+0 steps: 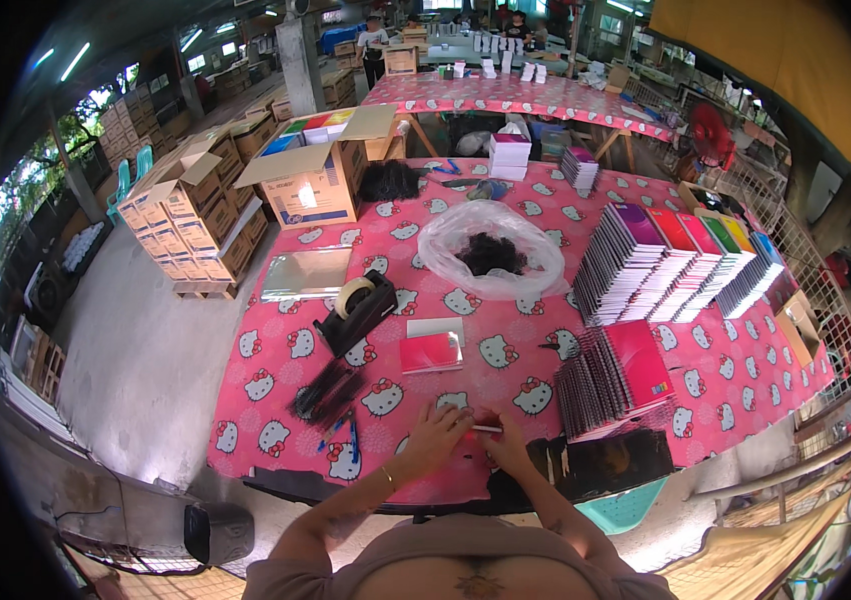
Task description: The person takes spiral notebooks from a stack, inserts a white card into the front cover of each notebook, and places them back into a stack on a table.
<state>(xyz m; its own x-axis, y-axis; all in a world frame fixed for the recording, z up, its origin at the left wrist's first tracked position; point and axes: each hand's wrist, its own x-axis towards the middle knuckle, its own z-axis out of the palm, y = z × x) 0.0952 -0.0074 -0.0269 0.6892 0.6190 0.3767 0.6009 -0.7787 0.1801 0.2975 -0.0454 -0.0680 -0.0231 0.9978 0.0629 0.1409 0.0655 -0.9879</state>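
Close to the table's front edge, my left hand [435,437] and my right hand [510,445] come together around a thin red notebook [487,428], seen nearly edge-on with a white edge showing. My right fingers pinch its right end, while my left fingers close on its left side and cover much of it. Just beyond my hands lies a pinkish-red notebook [430,353] on a pale sheet or cover. To the right stands a stack of spiral-bound red notebooks [625,375]. Left of my hands are blue pens [353,437] and a bundle of black binding coils [328,390].
A tape dispenser [357,308] and a clear sheet [305,274] lie on the left. Beyond sits a plastic bag [435,245] of black coils. Colourful notebook stacks [620,260] line the right; an open carton [313,190] stands far left. People work in the background.
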